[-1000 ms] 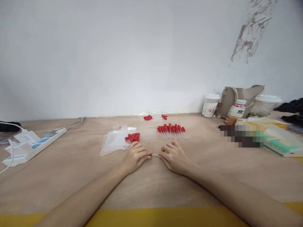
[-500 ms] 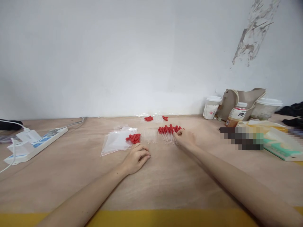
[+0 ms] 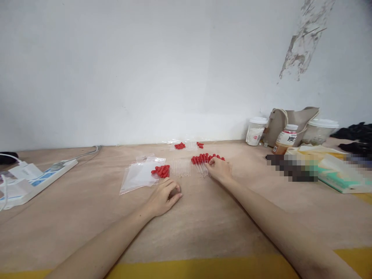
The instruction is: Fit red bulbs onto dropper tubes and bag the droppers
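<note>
My right hand (image 3: 219, 168) is closed in a pinch at a row of glass droppers (image 3: 200, 162) with red rubber bulbs. It seems to grip one dropper by its tube; the fingers hide part of the row. My left hand (image 3: 165, 197) rests on the table, fingers loosely curled and the thumb apart, with nothing seen in it. Just beyond its fingers, a small heap of loose red rubber bulbs (image 3: 161, 171) lies at the edge of some clear plastic bags (image 3: 135, 178). Bare clear glass tubes (image 3: 180, 168) lie side by side between the heap and the droppers.
Against the wall are more red bulbs (image 3: 179, 145) with clear plastic. A power strip (image 3: 43, 182) with white plugs lies left. At right stand a lidded cup (image 3: 256, 131), a drink bottle (image 3: 285, 139), a grey bag (image 3: 299, 116) and a green-and-white packet (image 3: 340, 176).
The view has shifted slightly, moving everything a little to the left. My right hand stays at the dropper row, its fingers more over the tubes; the left hand's fingers have curled slightly.
</note>
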`<state>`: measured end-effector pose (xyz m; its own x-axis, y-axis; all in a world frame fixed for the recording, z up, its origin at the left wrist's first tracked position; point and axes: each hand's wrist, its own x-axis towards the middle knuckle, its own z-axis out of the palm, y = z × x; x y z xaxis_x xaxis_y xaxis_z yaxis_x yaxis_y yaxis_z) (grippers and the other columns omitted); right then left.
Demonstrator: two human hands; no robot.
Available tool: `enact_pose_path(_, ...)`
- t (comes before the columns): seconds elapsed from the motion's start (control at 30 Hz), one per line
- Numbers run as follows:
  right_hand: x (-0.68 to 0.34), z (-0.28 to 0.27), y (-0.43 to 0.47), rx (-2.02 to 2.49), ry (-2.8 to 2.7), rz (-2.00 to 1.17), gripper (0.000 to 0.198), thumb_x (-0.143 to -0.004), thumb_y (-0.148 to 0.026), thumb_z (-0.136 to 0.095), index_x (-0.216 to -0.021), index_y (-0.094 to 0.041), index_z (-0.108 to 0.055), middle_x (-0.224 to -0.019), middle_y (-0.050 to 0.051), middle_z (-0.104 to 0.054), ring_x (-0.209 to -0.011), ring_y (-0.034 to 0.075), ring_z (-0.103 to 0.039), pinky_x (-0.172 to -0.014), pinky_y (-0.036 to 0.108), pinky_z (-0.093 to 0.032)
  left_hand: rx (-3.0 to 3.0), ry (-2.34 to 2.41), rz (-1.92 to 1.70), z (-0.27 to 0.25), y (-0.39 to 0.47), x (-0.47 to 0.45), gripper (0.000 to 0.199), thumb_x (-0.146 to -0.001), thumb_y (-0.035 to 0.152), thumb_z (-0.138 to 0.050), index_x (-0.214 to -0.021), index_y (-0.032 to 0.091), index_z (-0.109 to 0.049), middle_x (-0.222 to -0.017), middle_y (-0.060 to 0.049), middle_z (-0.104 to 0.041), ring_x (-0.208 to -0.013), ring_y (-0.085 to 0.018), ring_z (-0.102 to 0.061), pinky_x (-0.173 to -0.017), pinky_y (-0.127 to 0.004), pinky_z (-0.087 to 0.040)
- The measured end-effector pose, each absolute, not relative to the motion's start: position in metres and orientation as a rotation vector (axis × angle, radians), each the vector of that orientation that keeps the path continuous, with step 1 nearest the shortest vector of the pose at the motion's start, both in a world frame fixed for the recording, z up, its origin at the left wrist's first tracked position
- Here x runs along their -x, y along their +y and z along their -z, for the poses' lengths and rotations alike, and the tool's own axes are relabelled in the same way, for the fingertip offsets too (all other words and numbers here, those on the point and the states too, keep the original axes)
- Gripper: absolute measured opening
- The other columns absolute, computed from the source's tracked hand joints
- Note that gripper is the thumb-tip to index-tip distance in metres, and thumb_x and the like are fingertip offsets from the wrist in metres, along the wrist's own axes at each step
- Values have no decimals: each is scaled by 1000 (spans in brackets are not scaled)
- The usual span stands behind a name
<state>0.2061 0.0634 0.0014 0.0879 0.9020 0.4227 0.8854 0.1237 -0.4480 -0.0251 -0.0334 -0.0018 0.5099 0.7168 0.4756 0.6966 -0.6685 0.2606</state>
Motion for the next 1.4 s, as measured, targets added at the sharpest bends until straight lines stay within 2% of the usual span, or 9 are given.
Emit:
enact_pose_path(0.17,-176,-4,62,1655,-1991,47,28,-78,-36,-42,-70,-21,-64,-76,5,-66,-79,20,-57,-83,40,-21,-2700,1231,-830,3,-32,25,13,-83,25,-45,-78,19,-56,-79,-3,-56,-76,-17,-48,-70,-30,-38)
enact_pose_path(0.37,-135,-14,84,1936,-2015,-78,24,-71,-32,-50,-82,-16,-65,-83,13,-65,-80,25,-59,-83,43,-22,-2693,1248,-821,3,-32,25,13,-83,24,-46,-78,19,-56,-77,-3,-56,-76,-17,-48,-70,-30,-39)
enact_pose_path(0.53,-128,-16,99,2030,-1998,-207,22,-67,-25,-54,-83,-15,-65,-86,14,-65,-83,25,-59,-81,41,-27,-2705,1246,-814,3,-33,25,13,-84,24,-46,-78,18,-56,-77,-3,-56,-75,-16,-48,-69,-29,-39)
enact_pose_path(0.87,-129,-25,95,2030,-2005,-253,24,-68,-26,-52,-85,-15,-64,-85,14,-65,-82,25,-60,-78,39,-30,-2722,1269,-812,1,-35,25,12,-83,24,-47,-78,19,-56,-76,-2,-56,-73,-16,-48,-67,-28,-37)
enact_pose_path(0.97,-138,-31,80,1954,-2044,-218,23,-72,-31,-48,-82,-16,-64,-84,11,-65,-82,24,-59,-76,36,-32,-2726,1319,-886,3,-34,24,11,-82,24,-48,-77,19,-55,-75,-2,-56,-74,-17,-49,-70,-30,-38)
enact_pose_path(1.1,-168,-28,48,1680,-2219,-64,26,-79,-31,-41,-70,-15,-59,-76,10,-64,-75,21,-58,-64,28,-34,-2628,1608,-1154,1,-26,34,20,-82,29,-46,-66,18,-49,-70,-2,-54,-72,-17,-49,-69,-30,-39)
enact_pose_path(1.2,-196,-13,23,1439,-2267,83,20,-82,-25,-38,-76,-14,-54,-78,10,-62,-71,18,-55,-61,27,-32,-2475,1913,-1239,-7,-12,57,23,-85,31,-41,-68,18,-51,-72,-3,-57,-75,-18,-51,-70,-30,-40)
enact_pose_path(1.3,-217,6,9,1183,-2291,100,15,-85,-23,-37,-80,-16,-50,-79,6,-62,-71,17,-54,-68,28,-32,-2304,2264,-963,-13,6,84,19,-82,27,-43,-92,18,-57,-94,-5,-61,-92,-20,-52,-80,-30,-39)
enact_pose_path(1.4,-226,21,7,1032,-2236,74,10,-85,-21,-40,-82,-18,-49,-81,4,-62,-75,16,-54,-73,30,-30,-2229,2360,-819,-11,20,102,23,-78,32,-48,-90,17,-62,-98,-8,-63,-97,-26,-52,-82,-34,-38)
